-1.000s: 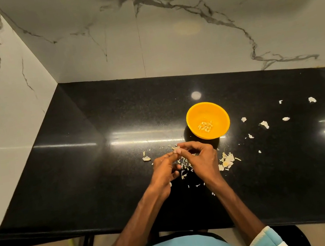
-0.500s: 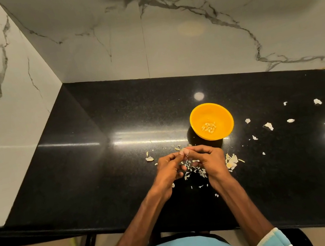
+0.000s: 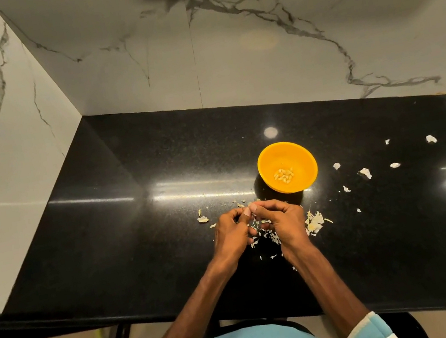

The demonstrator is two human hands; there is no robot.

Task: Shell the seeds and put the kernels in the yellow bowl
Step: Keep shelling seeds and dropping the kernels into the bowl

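The left hand (image 3: 232,234) and right hand (image 3: 283,222) work above the glossy black stone countertop (image 3: 139,243). Their fingers are curled and the thumb tips meet in a joint pinch; the seed held there is too small to discern. Recommended: split the hull along its seam with the nails and retain the kernel. Pale hull fragments (image 3: 267,234) litter the surface beneath. The round yellow plastic bowl (image 3: 268,161), holding pale kernels (image 3: 284,174), stands just beyond the right hand. White hull scraps (image 3: 365,172) lie further right. The short transfer path appears unobstructed.
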